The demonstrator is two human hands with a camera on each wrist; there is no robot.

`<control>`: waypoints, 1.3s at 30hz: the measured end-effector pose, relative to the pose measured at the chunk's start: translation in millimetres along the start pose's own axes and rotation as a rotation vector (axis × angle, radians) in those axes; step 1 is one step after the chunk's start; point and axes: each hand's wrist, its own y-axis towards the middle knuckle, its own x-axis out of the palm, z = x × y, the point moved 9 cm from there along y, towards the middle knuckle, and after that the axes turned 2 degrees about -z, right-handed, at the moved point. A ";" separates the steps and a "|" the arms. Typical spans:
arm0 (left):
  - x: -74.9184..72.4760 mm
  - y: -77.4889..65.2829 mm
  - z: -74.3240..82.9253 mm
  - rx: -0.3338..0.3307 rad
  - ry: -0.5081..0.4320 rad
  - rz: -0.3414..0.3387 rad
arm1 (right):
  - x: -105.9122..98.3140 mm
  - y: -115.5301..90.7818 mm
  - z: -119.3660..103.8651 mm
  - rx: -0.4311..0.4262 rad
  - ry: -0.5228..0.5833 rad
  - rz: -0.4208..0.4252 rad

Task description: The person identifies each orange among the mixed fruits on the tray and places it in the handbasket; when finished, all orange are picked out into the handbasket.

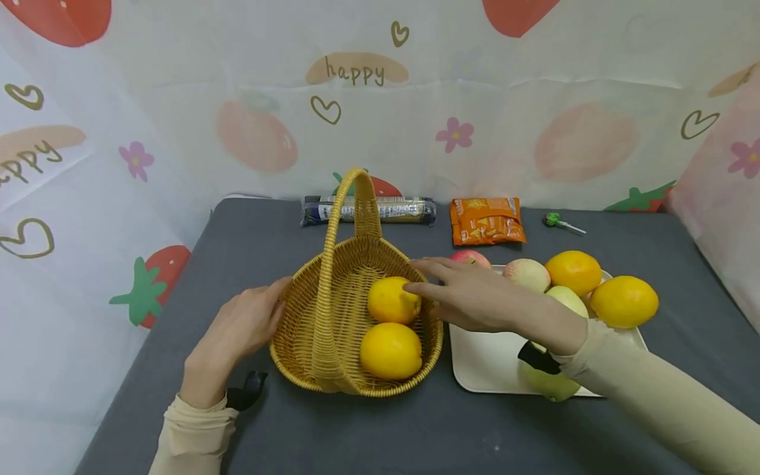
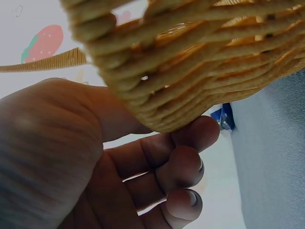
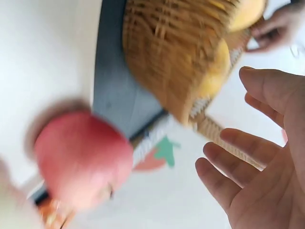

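Observation:
A wicker basket with a tall arched handle stands on the table, holding two yellow lemons in its right half. My left hand grips the basket's left rim; in the left wrist view the thumb and curled fingers meet around its woven edge. Over the right rim hovers my right hand, palm down, its fingers spread and holding nothing. In the right wrist view those fingers stand apart from the basket's wall, and a red apple lies nearby.
Right of the basket, a white tray carries the apple, a pale peach, two more lemons and green fruit, partly behind my right arm. Along the back lie a dark long packet, an orange snack bag and a lollipop.

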 end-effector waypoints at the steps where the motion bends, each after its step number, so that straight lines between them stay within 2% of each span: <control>1: -0.6 0.1 -0.1 -0.001 0.001 -0.002 | -5.4 -6.7 4.3 0.010 -0.004 0.028; 7: -3.2 0.6 -0.3 -0.012 -0.007 -0.011 | -35.4 -56.5 28.9 0.037 -0.031 0.225; 15: -5.8 2.2 1.3 -0.005 0.003 -0.007 | -43.2 -128.7 62.3 0.165 -0.047 0.326; 19: -5.1 2.2 0.5 -0.011 -0.003 -0.010 | -35.2 -159.0 79.6 0.277 -0.049 0.295; 24: -5.0 1.5 -0.1 -0.008 -0.002 -0.003 | -18.3 -195.3 106.4 0.484 -0.020 0.194; 27: -4.8 0.8 -0.7 -0.011 -0.004 -0.004 | -11.1 -213.6 120.0 0.562 -0.011 0.163; 32: -2.6 -1.0 -1.7 -0.019 -0.007 -0.010 | -4.0 -234.2 132.7 0.626 0.008 0.151; 39: 0.9 -0.8 -0.9 -0.021 -0.003 -0.005 | 11.7 -250.3 144.9 0.711 0.050 0.074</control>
